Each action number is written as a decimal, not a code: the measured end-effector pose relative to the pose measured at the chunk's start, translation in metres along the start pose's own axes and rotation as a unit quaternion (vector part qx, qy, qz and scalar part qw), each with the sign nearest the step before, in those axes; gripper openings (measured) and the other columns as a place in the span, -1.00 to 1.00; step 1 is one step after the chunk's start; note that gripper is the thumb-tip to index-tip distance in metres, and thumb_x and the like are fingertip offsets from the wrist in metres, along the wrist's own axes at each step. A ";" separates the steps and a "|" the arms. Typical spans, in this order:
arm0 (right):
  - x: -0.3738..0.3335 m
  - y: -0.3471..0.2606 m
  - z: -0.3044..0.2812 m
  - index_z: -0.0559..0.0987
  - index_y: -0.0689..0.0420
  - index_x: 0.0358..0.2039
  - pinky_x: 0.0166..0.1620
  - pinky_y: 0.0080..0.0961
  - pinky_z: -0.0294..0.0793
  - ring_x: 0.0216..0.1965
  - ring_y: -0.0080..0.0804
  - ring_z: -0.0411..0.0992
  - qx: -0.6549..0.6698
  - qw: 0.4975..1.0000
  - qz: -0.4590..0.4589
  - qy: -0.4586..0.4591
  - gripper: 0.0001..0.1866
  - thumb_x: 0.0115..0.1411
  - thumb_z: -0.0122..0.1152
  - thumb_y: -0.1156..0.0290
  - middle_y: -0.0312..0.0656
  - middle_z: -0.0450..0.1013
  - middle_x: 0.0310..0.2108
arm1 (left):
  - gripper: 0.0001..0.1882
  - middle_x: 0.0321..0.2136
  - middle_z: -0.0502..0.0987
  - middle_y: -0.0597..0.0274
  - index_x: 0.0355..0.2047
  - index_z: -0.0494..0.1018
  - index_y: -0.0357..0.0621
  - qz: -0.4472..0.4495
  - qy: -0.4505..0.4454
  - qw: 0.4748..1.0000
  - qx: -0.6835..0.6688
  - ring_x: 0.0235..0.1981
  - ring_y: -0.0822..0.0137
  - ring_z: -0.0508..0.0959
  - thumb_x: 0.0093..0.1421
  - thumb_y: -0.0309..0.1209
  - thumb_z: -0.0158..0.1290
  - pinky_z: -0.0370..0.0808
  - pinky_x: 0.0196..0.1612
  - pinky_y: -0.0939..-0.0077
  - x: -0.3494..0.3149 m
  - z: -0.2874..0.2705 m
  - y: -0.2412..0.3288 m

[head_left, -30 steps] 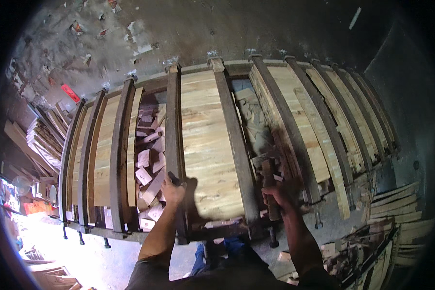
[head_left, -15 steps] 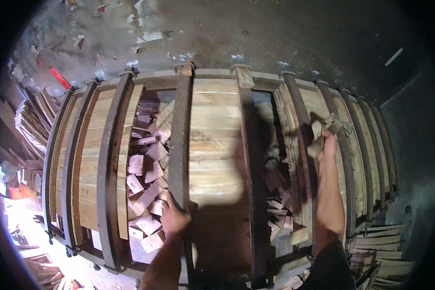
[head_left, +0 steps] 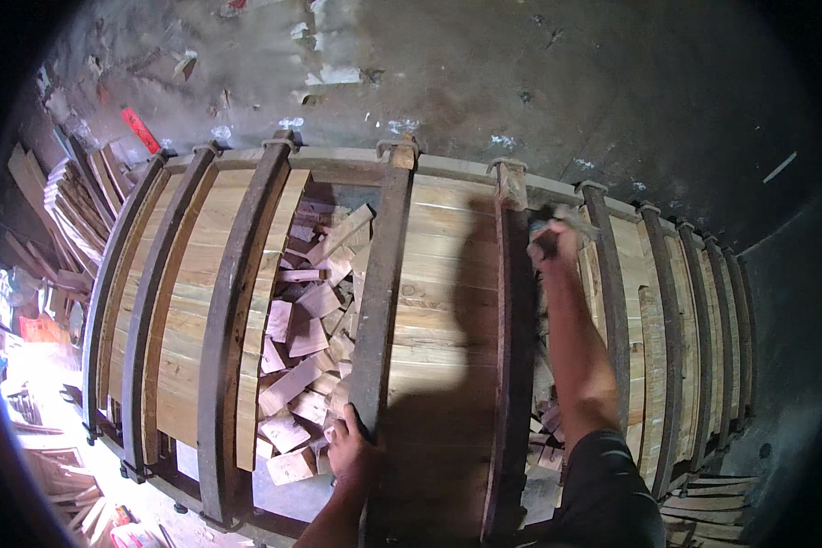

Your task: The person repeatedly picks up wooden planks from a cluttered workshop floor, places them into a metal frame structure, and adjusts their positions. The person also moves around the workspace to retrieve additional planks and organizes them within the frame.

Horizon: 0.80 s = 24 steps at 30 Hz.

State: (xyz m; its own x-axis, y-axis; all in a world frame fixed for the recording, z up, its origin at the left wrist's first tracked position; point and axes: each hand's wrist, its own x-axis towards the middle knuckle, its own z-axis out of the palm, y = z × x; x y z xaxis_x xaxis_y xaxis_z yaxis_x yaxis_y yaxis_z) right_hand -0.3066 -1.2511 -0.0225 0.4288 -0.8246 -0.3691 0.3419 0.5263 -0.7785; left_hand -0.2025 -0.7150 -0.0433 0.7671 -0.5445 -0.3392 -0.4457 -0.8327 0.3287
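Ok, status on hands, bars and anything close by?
Left hand at a dark bar's left edge. Right hand farther out, grip blurred. Loose wood blocks left of that bar.

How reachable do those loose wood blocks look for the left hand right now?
Yes, probably: the left hand is at the dark bar, right beside the loose wood blocks, with nothing visible blocking the way.

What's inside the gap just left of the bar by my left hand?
Loose wood blocks piled at angles; a grey surface shows at the near end. Whatever lies under the blocks is covered, and your left hand hides a bit of the right edge.
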 end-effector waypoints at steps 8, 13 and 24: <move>-0.004 0.040 0.018 0.54 0.11 -0.50 -0.56 -0.26 0.51 -0.65 -0.27 0.47 -0.175 0.973 0.136 -0.062 -0.88 0.10 0.20 0.36 -0.18 0.49 -0.61 | -0.05 -0.08 0.36 -0.18 0.29 0.03 -0.17 0.022 -0.028 0.999 -0.020 -0.04 -0.19 0.48 -0.01 -0.10 0.26 0.51 -0.07 0.02 0.000 -0.004 0.001; -0.055 0.079 0.091 0.48 0.25 -0.25 -0.56 -0.31 0.52 -0.65 -0.30 0.48 -0.380 0.917 0.041 -0.113 -0.72 0.11 0.25 0.34 -0.16 0.49 -0.57 | -0.03 -0.09 0.36 -0.15 0.30 0.01 -0.13 0.007 -0.024 0.999 -0.019 -0.05 -0.18 0.48 -0.05 -0.18 0.27 0.50 -0.08 0.00 0.001 -0.008 0.003; -0.062 0.112 0.285 0.37 0.28 -0.07 -0.58 -0.16 0.53 -0.53 -0.12 0.59 -0.754 0.416 -0.496 -0.112 -0.71 0.21 0.04 0.47 0.03 0.48 -0.59 | -0.05 -0.09 0.35 -0.17 0.29 0.01 -0.14 0.038 -0.037 0.998 -0.039 -0.06 -0.16 0.46 -0.05 -0.27 0.28 0.49 -0.06 0.04 0.006 -0.002 -0.013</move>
State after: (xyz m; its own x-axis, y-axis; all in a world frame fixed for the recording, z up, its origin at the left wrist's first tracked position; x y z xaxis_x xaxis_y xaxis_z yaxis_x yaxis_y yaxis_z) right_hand -0.0569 -1.0819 0.0581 0.8270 -0.3517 0.4387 -0.3970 -0.9177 0.0125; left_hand -0.1915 -0.7073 -0.0479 0.6956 -0.6134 -0.3741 -0.4616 -0.7805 0.4216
